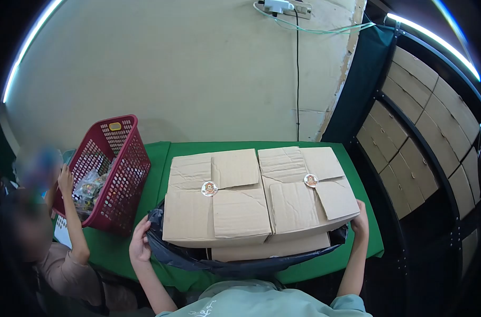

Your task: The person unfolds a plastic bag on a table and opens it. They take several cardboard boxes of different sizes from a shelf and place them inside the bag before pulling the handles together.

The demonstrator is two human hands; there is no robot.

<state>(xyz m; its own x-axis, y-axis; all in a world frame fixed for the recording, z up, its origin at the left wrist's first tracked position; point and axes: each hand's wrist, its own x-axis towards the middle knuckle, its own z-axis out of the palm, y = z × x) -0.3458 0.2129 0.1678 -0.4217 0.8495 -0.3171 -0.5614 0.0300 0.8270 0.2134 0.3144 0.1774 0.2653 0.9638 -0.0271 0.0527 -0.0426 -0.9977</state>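
Note:
Two closed cardboard boxes, the left one [240,211] and the right one [298,201], stand side by side on the green-covered table. Each has a round sticker near the middle of its overlapping flaps. Below their near edge shows another cardboard surface [272,249]. A black plastic bag [261,264] runs around the near side and front corners of the boxes. At the left corner, my left hand [140,240] is closed on the bag's edge. By the right box's near corner is my right hand [361,219], its fingers partly hidden against the box and bag.
A tall red plastic basket [121,195] holding small plastic-wrapped items stands on the table's left. Another person's hand [66,178] is at its rim. Racks of cardboard boxes [431,132] are at right. A black cable [297,84] hangs down the wall from a socket.

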